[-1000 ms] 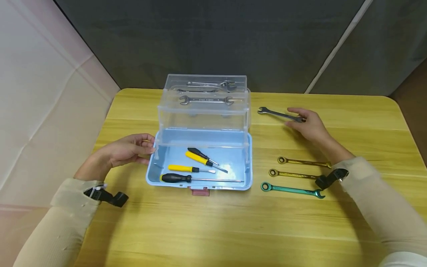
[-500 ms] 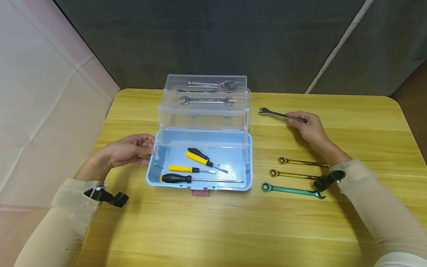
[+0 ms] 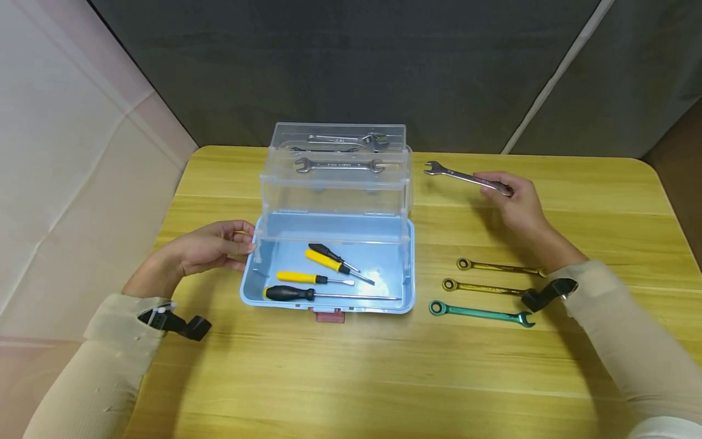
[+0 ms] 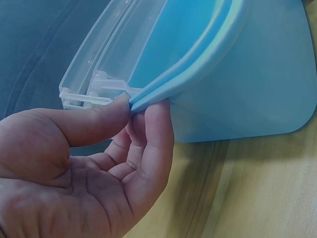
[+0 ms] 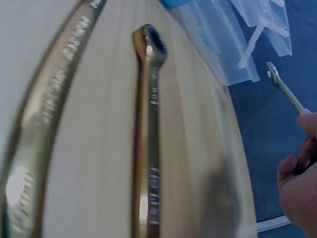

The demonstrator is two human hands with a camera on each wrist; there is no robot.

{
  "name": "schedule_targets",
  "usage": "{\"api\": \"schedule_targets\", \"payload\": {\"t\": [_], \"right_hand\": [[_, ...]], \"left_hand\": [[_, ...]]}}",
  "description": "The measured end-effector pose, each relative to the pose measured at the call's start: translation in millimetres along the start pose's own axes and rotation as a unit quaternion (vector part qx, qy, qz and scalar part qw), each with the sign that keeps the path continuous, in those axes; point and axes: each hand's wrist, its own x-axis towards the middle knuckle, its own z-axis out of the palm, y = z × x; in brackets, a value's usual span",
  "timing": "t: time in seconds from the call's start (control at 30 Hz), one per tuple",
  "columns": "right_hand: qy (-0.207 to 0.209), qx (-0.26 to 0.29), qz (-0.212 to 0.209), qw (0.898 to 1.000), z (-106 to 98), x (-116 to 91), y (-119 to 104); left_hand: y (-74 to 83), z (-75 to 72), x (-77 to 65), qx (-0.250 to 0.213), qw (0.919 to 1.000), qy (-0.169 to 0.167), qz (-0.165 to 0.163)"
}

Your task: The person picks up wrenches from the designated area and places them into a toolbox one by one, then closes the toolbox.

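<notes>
In the head view my right hand (image 3: 518, 198) grips a silver open-end wrench (image 3: 463, 175) by its right end and holds it above the table, right of the toolbox. The right wrist view shows that wrench (image 5: 285, 89) jutting from the fingers. My left hand (image 3: 211, 247) pinches the left rim of a light blue toolbox (image 3: 362, 222); in the left wrist view thumb and fingers clasp that rim (image 4: 163, 89). Inside the toolbox bottom lie several screwdrivers, among them a long black-handled screwdriver (image 3: 290, 293) and a yellow-handled screwdriver (image 3: 296, 277).
Clear raised trays (image 3: 334, 183) at the toolbox's back hold an adjustable wrench (image 3: 340, 139) and an open-end wrench (image 3: 340, 165). Right of the toolbox lie two gold ratchet wrenches (image 3: 493, 266) and a green wrench (image 3: 482, 311). A dark partition (image 3: 329, 61) stands behind the table.
My right hand has picked the silver wrench up off the table and its open jaw end now sits higher. The left hand stays at the toolbox rim.
</notes>
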Motion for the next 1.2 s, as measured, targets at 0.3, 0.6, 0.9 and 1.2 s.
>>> {"api": "schedule_targets", "payload": {"t": [0.3,0.6,0.9,1.2], "right_hand": [[-0.027,0.017,-0.040,0.999,-10,4,-21],[-0.037,0.018,-0.082,0.996,-2,9,-45],[-0.056,-0.016,-0.116,0.992,14,16,-65],[-0.086,-0.008,-0.120,0.989,36,26,-82]], "left_hand": [[0.0,-0.5,0.8,0.003,1.0000,-0.003,0.003],[0.6,0.2,0.6,0.002,1.0000,-0.003,0.002],[0.4,0.2,0.8,0.005,1.0000,0.004,0.000],[0.6,1.4,0.9,0.010,0.9997,0.018,-0.009]]}}
